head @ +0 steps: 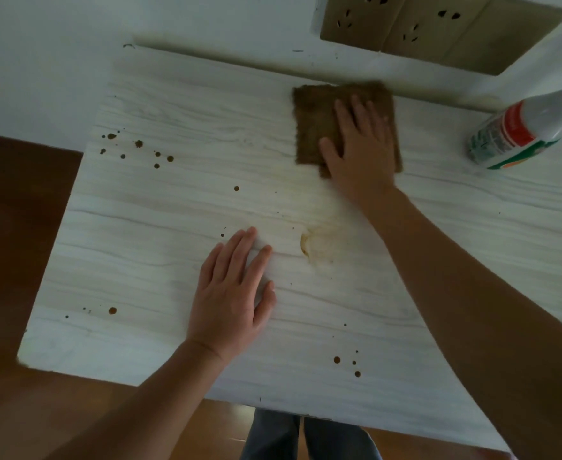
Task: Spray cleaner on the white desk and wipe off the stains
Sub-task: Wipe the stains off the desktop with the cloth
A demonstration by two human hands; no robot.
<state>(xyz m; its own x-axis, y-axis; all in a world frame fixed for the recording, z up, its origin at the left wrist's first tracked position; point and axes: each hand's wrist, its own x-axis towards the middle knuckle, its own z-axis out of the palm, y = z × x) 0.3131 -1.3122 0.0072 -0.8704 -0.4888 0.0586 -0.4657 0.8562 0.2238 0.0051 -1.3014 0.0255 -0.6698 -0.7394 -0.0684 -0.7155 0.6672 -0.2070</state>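
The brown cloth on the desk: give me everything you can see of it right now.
The cloth is a brown, roughly square piece with a fuzzy, fibrous look and slightly ragged edges. It lies flat on the white desk at the far side, close to the wall, left of the spray bottle and apart from it. The right hand presses flat on its near right part, fingers spread, covering that corner. The brown spots on the desk lie clear of it. Whether it is wet cannot be told.

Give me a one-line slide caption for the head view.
Right hand presses brown cloth on stained white desk; left hand flat; spray bottle nearby.
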